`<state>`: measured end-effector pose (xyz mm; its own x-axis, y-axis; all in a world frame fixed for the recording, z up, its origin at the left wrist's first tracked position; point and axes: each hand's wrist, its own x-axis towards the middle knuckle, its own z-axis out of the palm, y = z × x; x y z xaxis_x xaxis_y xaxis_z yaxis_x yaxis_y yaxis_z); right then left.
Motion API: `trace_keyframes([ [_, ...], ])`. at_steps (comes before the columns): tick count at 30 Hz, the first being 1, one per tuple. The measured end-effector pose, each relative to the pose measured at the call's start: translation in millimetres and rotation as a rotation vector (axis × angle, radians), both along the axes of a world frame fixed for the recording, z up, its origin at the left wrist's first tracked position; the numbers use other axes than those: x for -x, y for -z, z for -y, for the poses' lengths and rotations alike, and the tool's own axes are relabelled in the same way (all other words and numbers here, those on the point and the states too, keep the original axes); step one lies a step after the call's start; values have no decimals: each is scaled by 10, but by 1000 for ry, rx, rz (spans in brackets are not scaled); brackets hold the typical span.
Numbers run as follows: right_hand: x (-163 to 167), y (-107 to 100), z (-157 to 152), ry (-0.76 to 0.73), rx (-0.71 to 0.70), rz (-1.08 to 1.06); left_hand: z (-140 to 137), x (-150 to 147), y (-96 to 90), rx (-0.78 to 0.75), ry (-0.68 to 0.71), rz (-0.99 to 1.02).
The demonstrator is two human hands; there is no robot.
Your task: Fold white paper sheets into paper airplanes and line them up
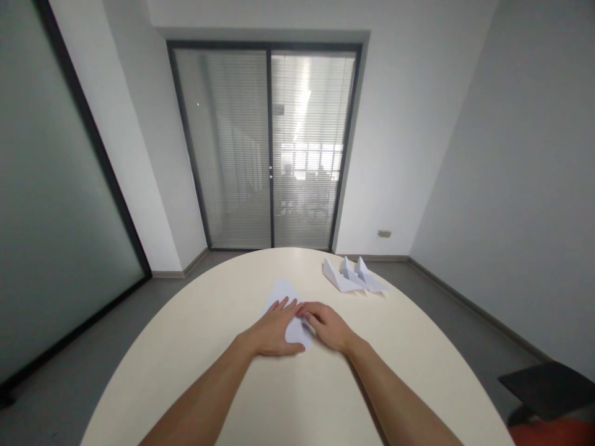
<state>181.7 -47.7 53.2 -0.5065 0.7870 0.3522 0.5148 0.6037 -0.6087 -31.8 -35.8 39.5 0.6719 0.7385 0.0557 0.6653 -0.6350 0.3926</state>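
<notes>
A white sheet of paper [296,334] lies on the round table in front of me, partly covered by my hands. My left hand [277,329] rests flat across it with the fingers spread and the thumb stretched toward the near edge. At the paper's right edge, my right hand [328,325] has its fingers curled together, the fingertips meeting those of the left hand. Its fingers seem to pinch the paper's edge, though the contact is partly hidden. Farther off to the right sit several folded paper boats [341,282], close together and pointed at the top.
The round cream table [195,347] curves away on both sides. Beyond its far edge stands a glass sliding door [269,148] with blinds. A dark chair part [551,387] with something red below it is at the lower right. A frosted panel [56,186] stands at left.
</notes>
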Motion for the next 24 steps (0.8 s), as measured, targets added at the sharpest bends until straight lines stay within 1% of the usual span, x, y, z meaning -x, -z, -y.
trace_keyframes([
  [4,14,-11,2,62,10,7,23,-9,-13,-7,29,6],
  [10,-11,79,-50,102,-1,15,62,-25,-43,-61,31,33],
  [14,-31,109,-59,149,26,-11,74,-25,-64,-118,11,87],
  [17,-42,107,-47,174,64,-39,50,-21,-49,-147,-29,120],
  [19,-49,105,-43,182,79,-31,21,-22,-23,-153,-79,125],
  [24,-54,123,-62,233,64,6,-27,-41,10,-191,-221,113],
])
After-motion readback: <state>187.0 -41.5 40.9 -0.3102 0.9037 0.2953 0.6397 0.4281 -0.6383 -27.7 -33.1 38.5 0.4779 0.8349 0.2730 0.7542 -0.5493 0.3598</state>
